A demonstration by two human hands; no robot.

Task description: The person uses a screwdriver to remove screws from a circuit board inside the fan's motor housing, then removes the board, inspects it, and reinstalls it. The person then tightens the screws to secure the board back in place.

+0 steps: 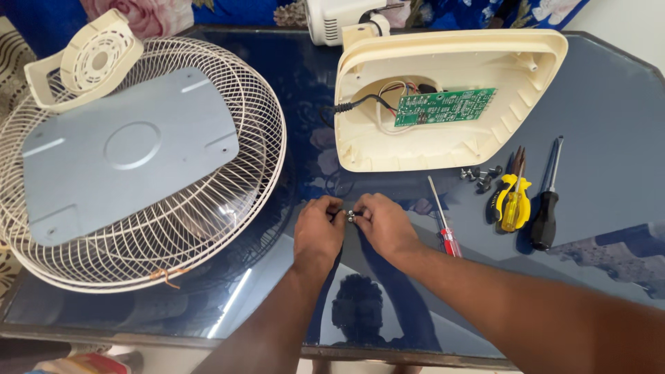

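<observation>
Both hands, left hand [318,225] and right hand [383,223], are pinched together on a small metal part [351,216] held just above the table [277,291], fingers closed around it. Beyond, screwdrivers [516,201] and loose screws [480,176] are laid beside the opened cream fan base [450,149], its green circuit board [445,106] exposed, while the wire fan guard [249,131] is set aside leftward.

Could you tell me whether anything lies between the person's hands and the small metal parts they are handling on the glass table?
Nothing visible does. The left hand and right hand already meet around the small metal parts, fingertips on them. The red-handled screwdriver lies off to the right, apart.
</observation>
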